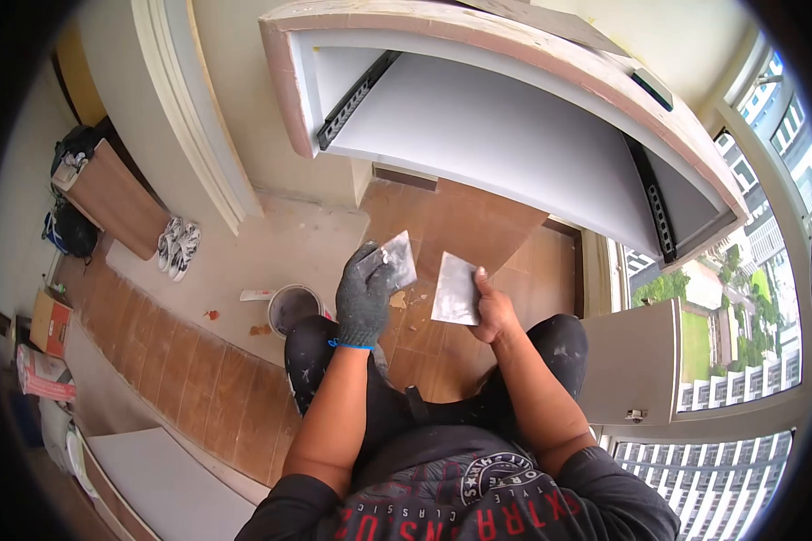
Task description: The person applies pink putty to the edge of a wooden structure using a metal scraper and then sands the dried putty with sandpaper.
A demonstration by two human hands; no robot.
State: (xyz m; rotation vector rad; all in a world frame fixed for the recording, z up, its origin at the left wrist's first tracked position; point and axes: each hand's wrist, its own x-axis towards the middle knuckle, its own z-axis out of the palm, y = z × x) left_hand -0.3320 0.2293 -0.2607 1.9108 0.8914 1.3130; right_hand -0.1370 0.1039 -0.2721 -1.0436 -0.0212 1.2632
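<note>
My left hand (366,290), in a dark grey knitted glove with a blue cuff edge, is closed on a flat metal putty scraper (401,260) with whitish smears. My bare right hand (494,308) grips a second, larger flat metal putty scraper (456,287), its thumb lying along the right side. The two scrapers are held apart at about the same height, above my knees. Below and left of the gloved hand stands a bucket (295,305) with grey material inside. Tan flakes (399,299) lie on the floor beneath the hands.
Ahead, a curved cabinet (514,135) holds black drawer slides (359,101) on its inner sides. A cabinet door (636,361) stands at the right by the windows. Patterned shoes (179,248) and a brown board (117,203) are at the left.
</note>
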